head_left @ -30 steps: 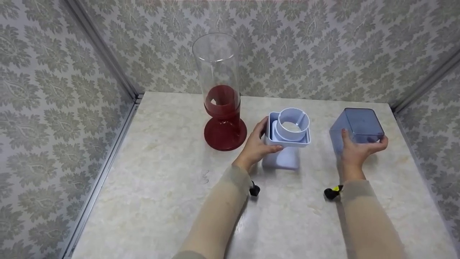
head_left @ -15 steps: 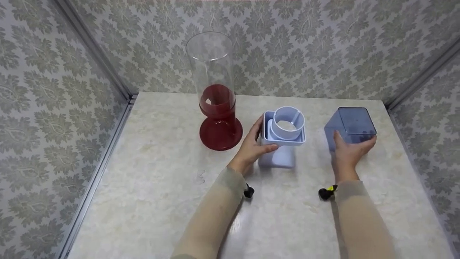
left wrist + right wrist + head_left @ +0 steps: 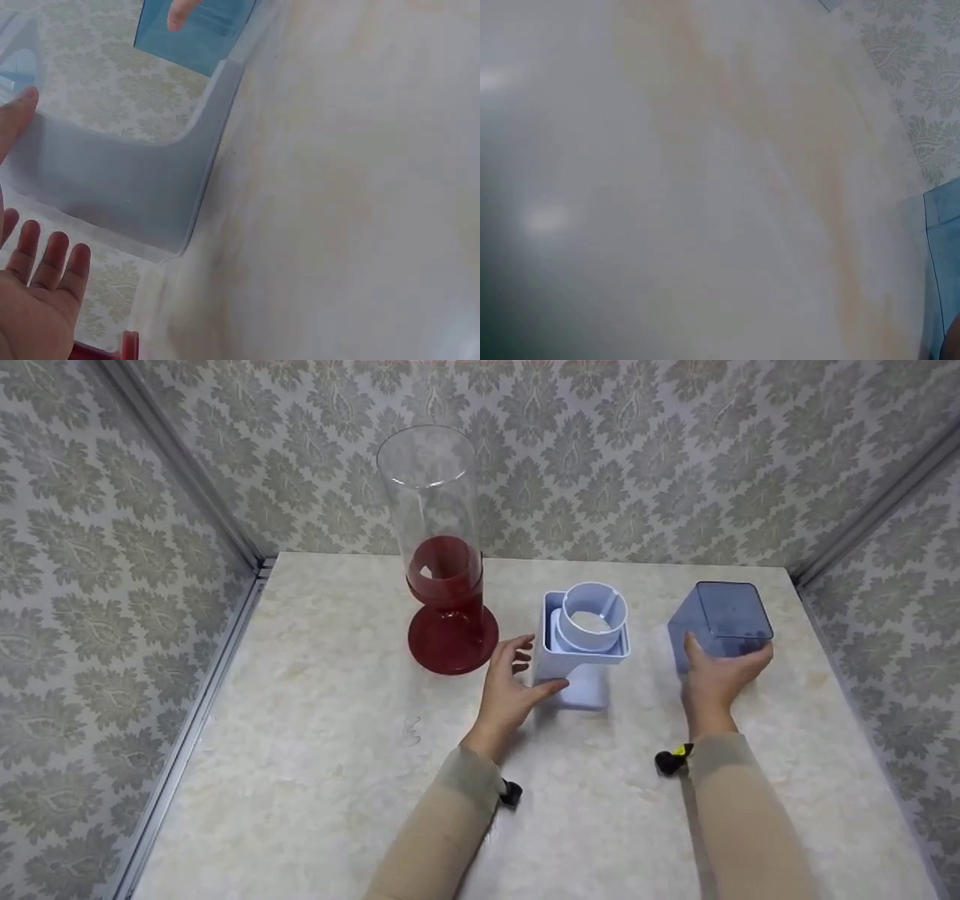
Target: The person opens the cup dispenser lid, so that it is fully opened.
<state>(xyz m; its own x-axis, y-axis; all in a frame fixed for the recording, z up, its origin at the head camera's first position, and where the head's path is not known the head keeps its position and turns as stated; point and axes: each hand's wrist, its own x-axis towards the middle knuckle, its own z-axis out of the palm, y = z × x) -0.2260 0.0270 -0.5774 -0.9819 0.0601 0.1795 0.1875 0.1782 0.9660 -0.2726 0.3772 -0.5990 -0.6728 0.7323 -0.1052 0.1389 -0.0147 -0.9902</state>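
My left hand [image 3: 504, 690] is beside a light-blue dispenser base [image 3: 559, 666] with a round collar in its square top. Its fingers are spread and stand off the base's left side; the left wrist view shows the thumb at the base's wall [image 3: 127, 180], and contact there is hard to tell. To the right, my right hand [image 3: 712, 679] holds a see-through blue square container [image 3: 731, 611] upside-up unclear, thumb on one side and fingers round the other. Only a sliver of that container [image 3: 945, 247] shows in the right wrist view.
A red dispenser stand [image 3: 452, 641] with a tall clear cylinder [image 3: 431, 502] is at the back, left of the light-blue base. The marbled table [image 3: 315, 720] meets patterned walls [image 3: 525, 472] at the back and sides.
My left hand has let go of the light-blue base and drawn back toward me and slightly left. The right hand still holds the container; the whole view has shifted a little.
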